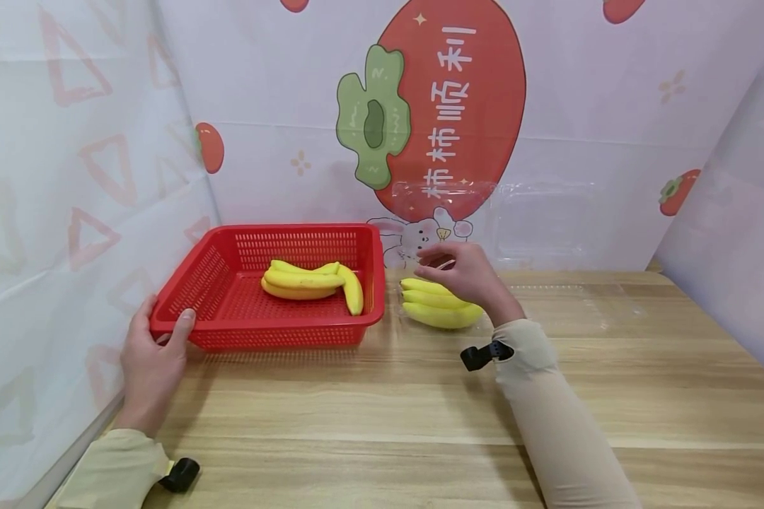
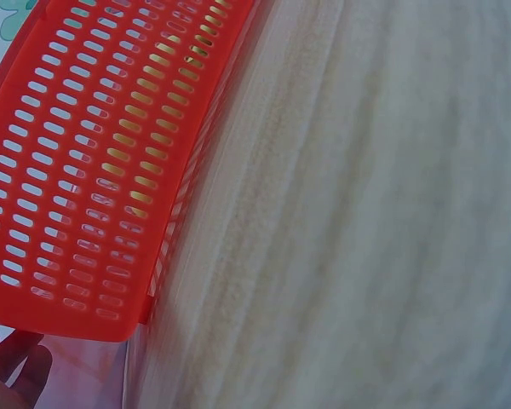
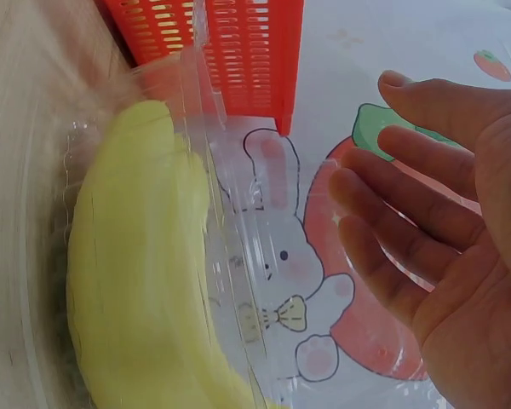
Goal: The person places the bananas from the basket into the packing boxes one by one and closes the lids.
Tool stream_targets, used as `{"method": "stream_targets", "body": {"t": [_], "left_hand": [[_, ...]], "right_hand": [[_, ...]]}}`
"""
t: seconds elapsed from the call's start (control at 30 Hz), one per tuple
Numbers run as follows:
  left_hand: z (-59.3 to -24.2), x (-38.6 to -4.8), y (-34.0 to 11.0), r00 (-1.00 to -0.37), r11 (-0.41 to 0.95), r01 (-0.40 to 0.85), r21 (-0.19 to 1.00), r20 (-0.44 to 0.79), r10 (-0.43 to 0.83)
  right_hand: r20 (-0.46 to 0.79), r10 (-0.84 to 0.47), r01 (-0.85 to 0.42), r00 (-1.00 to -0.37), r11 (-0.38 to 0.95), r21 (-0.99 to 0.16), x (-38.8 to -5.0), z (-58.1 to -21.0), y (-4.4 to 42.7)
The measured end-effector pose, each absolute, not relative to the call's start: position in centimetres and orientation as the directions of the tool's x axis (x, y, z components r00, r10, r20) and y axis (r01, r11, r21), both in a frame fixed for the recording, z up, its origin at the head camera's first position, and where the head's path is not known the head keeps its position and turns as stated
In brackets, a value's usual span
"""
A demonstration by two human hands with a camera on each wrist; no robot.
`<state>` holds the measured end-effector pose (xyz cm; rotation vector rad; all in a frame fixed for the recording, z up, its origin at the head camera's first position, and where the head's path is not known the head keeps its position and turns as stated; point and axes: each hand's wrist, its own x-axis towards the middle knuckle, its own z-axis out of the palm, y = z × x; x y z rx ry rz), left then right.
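My left hand (image 1: 155, 360) grips the front left corner of a red plastic basket (image 1: 274, 326), thumb over the rim. Inside the basket lie several yellow bananas (image 1: 302, 281), with one banana (image 1: 353, 291) set crosswise at their right end. To the basket's right, several bananas (image 1: 442, 311) sit in the left part of a clear plastic box (image 1: 573, 300), its lid (image 1: 541, 219) standing up behind. Above those bananas hovers my right hand (image 1: 465, 272). Its fingers (image 3: 409, 192) are loosely bent with nothing between them, apart from the banana (image 3: 140, 264) in the right wrist view.
Everything stands on a wood-grain table (image 1: 356, 431). A printed cloth (image 1: 280, 106) with persimmons and a rabbit hangs behind, and another cloth (image 1: 89, 177) closes the left side near my left hand. A black wrist camera (image 1: 484, 355) is strapped to my right sleeve.
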<state>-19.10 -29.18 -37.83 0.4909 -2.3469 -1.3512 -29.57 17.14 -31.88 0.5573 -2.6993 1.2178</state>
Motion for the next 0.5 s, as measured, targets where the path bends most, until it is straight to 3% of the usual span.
{"method": "stream_targets", "body": {"t": [0.5], "left_hand": [[-38.0,-19.3,-29.3,-0.865,0.488,-0.101,0.867,0.166,-0.474]], "right_hand": [[0.323,-0.284,-0.429,-0.903,0.563,-0.707,-29.4,-31.5,14.6]]}}
